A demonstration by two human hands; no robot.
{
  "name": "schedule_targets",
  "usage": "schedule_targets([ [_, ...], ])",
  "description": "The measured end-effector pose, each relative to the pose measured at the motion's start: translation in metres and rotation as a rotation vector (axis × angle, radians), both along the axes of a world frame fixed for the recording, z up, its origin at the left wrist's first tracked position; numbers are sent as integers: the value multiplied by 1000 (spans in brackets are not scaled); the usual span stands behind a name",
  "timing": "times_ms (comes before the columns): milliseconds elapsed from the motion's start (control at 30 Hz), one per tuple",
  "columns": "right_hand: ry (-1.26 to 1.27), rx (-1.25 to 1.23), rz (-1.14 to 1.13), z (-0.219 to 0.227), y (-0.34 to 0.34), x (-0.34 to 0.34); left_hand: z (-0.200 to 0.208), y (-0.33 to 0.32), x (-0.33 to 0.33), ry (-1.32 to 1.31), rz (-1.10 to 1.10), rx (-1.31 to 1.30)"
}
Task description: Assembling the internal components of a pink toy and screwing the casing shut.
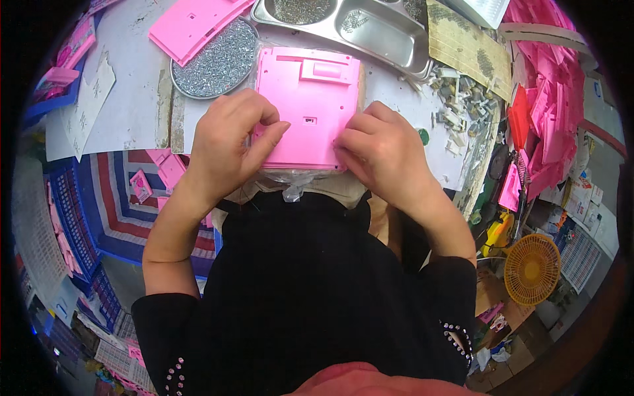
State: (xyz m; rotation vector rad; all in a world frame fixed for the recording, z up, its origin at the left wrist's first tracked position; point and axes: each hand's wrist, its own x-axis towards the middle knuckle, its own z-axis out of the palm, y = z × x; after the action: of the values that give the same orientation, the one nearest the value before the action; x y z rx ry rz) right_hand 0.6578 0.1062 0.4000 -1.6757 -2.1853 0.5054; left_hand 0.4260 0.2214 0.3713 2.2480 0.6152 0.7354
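A square pink plastic casing (pixel 300 99) lies flat on a padded, plastic-wrapped rest at the table edge, back side up. It has small screw holes, a raised block near its far edge and a small slot in the middle. My left hand (pixel 234 135) is at its left edge, with fingers curled and the thumb reaching over the surface. My right hand (pixel 383 148) is closed at the near right corner, fingertips pressed together against the edge. What those fingertips may hold is too small to make out.
Beyond the casing are a round dish of small silvery screws (pixel 214 63), another pink panel (pixel 195 26) overlapping it, and a metal compartment tray (pixel 383 39). Loose small white and grey parts (pixel 462 105) lie to the right. Pink pieces hang far right, above an orange fan (pixel 531 269).
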Motion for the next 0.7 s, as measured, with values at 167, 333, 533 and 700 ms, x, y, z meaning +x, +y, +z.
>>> schedule_targets([
  [167, -264, -171, 99, 21, 18, -13, 3, -2, -5, 44, 19, 43],
  [333, -241, -200, 139, 21, 30, -9, 2, -5, -16, 44, 65, -7],
  [533, -145, -225, 95, 13, 30, -1, -2, -3, -20, 34, 65, -8],
  [700, -97, -269, 125, 11, 33, 7, -4, -2, -15, 18, 53, -24],
])
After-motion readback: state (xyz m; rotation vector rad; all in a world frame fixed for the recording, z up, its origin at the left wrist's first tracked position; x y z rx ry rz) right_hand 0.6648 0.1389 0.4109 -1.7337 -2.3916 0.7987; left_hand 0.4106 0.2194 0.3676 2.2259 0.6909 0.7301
